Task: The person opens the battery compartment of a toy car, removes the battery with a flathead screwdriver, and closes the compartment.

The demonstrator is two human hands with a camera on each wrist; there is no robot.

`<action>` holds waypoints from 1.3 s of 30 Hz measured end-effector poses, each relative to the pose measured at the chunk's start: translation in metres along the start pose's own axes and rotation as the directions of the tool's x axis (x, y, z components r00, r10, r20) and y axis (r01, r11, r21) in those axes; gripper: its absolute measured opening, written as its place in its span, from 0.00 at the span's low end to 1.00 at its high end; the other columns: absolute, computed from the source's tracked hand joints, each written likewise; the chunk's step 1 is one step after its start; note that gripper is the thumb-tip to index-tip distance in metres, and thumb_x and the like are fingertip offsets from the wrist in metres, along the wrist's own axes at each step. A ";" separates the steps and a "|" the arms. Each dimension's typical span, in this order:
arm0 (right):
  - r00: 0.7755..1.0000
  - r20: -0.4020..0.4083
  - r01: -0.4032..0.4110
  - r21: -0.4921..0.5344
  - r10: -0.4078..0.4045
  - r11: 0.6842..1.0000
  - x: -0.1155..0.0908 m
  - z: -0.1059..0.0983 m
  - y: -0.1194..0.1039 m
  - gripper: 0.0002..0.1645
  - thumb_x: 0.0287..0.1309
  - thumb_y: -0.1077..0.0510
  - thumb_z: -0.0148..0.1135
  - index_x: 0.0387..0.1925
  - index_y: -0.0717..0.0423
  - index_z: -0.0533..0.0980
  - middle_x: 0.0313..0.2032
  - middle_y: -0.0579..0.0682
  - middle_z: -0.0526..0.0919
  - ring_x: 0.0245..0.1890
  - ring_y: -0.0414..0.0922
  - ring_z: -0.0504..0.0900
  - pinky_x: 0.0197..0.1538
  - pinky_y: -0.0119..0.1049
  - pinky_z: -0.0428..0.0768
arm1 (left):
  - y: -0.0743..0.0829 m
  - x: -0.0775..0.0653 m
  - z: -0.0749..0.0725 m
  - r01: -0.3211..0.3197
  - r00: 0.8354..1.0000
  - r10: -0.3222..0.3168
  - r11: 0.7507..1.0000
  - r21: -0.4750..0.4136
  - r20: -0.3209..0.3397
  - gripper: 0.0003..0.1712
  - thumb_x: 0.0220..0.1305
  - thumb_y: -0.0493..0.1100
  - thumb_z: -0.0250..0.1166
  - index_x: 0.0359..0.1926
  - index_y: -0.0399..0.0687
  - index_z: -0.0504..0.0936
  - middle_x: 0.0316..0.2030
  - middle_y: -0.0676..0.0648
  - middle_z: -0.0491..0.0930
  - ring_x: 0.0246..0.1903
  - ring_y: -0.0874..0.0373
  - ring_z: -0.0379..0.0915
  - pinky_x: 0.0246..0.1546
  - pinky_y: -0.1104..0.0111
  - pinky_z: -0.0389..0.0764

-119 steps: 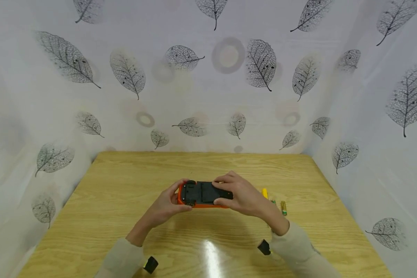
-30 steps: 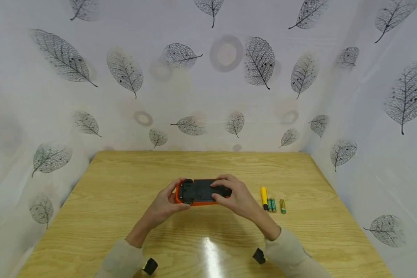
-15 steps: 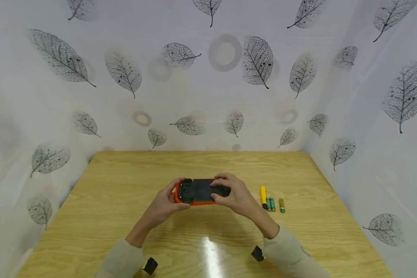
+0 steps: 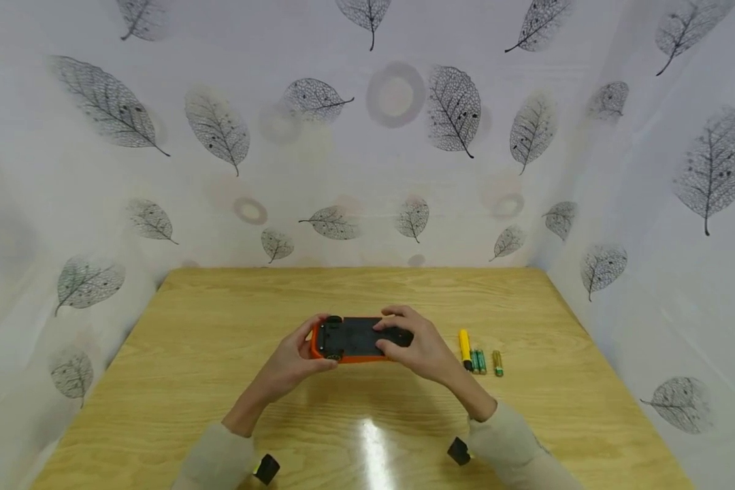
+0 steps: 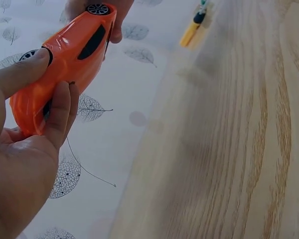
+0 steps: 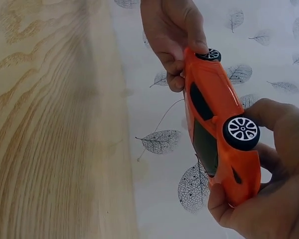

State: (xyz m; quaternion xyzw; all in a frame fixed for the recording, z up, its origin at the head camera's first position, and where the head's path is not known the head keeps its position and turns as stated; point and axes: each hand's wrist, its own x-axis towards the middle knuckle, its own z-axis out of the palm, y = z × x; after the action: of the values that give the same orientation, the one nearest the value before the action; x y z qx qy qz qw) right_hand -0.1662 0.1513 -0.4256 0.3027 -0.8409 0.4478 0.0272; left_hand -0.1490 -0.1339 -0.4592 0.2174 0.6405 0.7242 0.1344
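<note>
An orange toy car (image 4: 355,358) is held above the table with its black underside (image 4: 358,337) facing up. My left hand (image 4: 290,361) grips one end, thumb by a wheel; the left wrist view shows the fingers (image 5: 60,117) curled round the orange body. At the other end my right hand (image 4: 419,346) grips the car, with thumb and fingertips on the black underside. In the right wrist view the right hand (image 6: 284,169) wraps that end beside a spoked wheel (image 6: 242,129). Part of the underside is hidden beneath the right hand.
Right of the hands, a yellow-handled tool with a black end (image 4: 465,348) lies beside two green batteries (image 4: 478,362). A gold-and-green battery (image 4: 497,363) lies slightly apart. Leaf-patterned cloth (image 4: 343,170) rises behind the wooden table (image 4: 251,292) and along both sides.
Four seconds ago a panel edge stood out on the car's underside; now it looks flush. My right forearm has shifted left, uncovering the yellow tool and batteries. Both hands still hold the car.
</note>
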 end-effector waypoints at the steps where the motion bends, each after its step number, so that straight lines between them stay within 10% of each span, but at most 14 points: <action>1: 1.000 0.010 -0.012 0.018 0.012 1.000 -0.001 -0.001 0.001 0.16 0.66 0.57 0.70 0.54 0.52 0.84 0.68 0.57 0.73 0.68 0.60 0.70 0.64 0.62 0.74 | 0.001 0.000 0.000 0.003 1.000 -0.003 1.000 -0.001 0.003 0.50 0.63 0.26 0.69 0.80 0.38 0.52 0.76 0.28 0.51 0.62 0.55 0.75 0.53 0.63 0.84; 11: 0.999 0.046 -0.015 0.143 0.008 0.990 -0.012 -0.029 0.018 0.35 0.68 0.58 0.68 0.73 0.55 0.69 0.71 0.56 0.70 0.67 0.56 0.71 0.60 0.53 0.78 | 0.001 -0.004 -0.003 -0.003 1.000 0.003 1.000 -0.009 0.008 0.49 0.64 0.25 0.69 0.79 0.37 0.52 0.76 0.27 0.52 0.62 0.58 0.75 0.53 0.63 0.84; 39: 0.979 0.202 -0.070 0.316 0.005 0.946 -0.023 -0.030 0.038 0.43 0.64 0.63 0.71 0.76 0.60 0.63 0.68 0.60 0.73 0.52 0.46 0.84 0.51 0.42 0.84 | 0.003 -0.008 -0.005 0.011 1.000 -0.013 0.998 0.054 0.025 0.53 0.64 0.26 0.70 0.81 0.38 0.47 0.76 0.28 0.51 0.64 0.50 0.73 0.55 0.63 0.83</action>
State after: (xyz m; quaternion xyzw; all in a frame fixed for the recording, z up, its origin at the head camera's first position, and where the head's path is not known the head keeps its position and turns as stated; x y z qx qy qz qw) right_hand -0.1742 0.2010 -0.4430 0.3301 -0.7609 0.5467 -0.1150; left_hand -0.1447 -0.1422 -0.4577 0.2261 0.6593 0.7031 0.1408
